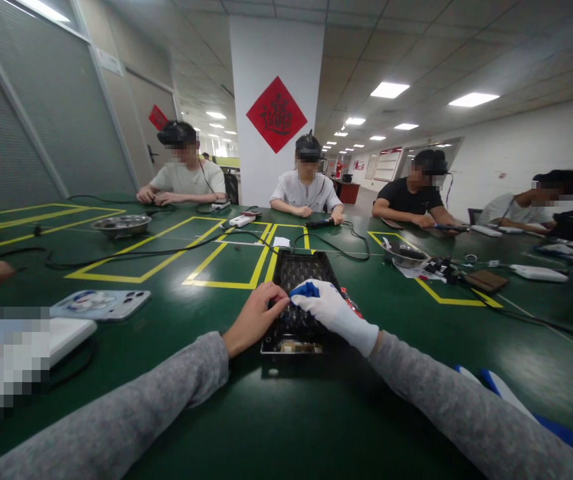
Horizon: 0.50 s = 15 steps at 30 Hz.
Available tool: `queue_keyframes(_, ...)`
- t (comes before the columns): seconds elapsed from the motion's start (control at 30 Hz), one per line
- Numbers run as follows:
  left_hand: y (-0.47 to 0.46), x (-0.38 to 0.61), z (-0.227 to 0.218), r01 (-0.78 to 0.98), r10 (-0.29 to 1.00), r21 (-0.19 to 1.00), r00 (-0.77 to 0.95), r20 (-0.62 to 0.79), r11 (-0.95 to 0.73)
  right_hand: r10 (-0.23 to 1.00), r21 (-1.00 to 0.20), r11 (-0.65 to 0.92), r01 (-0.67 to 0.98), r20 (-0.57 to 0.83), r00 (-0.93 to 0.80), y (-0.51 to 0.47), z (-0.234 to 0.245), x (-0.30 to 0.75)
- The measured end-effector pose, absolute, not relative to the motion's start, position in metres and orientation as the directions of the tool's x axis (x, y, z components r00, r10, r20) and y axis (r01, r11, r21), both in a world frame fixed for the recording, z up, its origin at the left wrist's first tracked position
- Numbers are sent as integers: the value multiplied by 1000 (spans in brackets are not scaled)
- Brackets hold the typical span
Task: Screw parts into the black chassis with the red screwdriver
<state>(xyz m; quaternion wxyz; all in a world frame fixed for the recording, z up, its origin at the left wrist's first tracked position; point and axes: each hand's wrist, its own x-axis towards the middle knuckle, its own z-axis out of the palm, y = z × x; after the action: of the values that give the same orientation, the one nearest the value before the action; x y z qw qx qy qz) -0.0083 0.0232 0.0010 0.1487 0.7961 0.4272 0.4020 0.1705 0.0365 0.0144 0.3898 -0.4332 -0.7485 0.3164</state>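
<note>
Green tabletop (206, 427), glossy, running from below the fingers to the far seats. Nearer than the fingers, off to the right, a white-and-blue glove (509, 393) lies beside the grey sleeve. Directly under the fingers: a black rectangular casing (311, 267), long side pointing away, patterned inside, a tan strip at its near end. Left hand (256, 317) bare, at the casing's left edge, fingers bent, thumb and forefinger close together; right hand (334, 313) in a white glove, blue fingertips curled in toward the left ones. Cannot tell whether either pinches anything. A red object (351, 303) shows just beyond the gloved hand. Well left of the fingers, a smartphone (134, 305) lies back up. Beyond them: scrap of white paper (281, 242), yellow tape (219, 285) in rectangles, black cable (166, 251), metal bowl (121, 225) far left. People (306, 183) in headsets sit opposite. Behind, white column (276, 47) bearing a red diamond poster (266, 137), black Chinese-style lettering, not safely legible. Lit ceiling panels (390, 89) farther back.
</note>
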Motion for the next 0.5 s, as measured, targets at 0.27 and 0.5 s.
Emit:
queue_keyframes(0.27, 8, -10, -2, 548, 827, 637, 214, 520, -543, 890, -830, 444, 336, 367, -270, 33, 18, 171)
queue_keyframes(0.5, 7, -9, 0, 584, 804, 584, 226, 550, -564, 881, -848, 443, 292, 351, -318, 25, 22, 166)
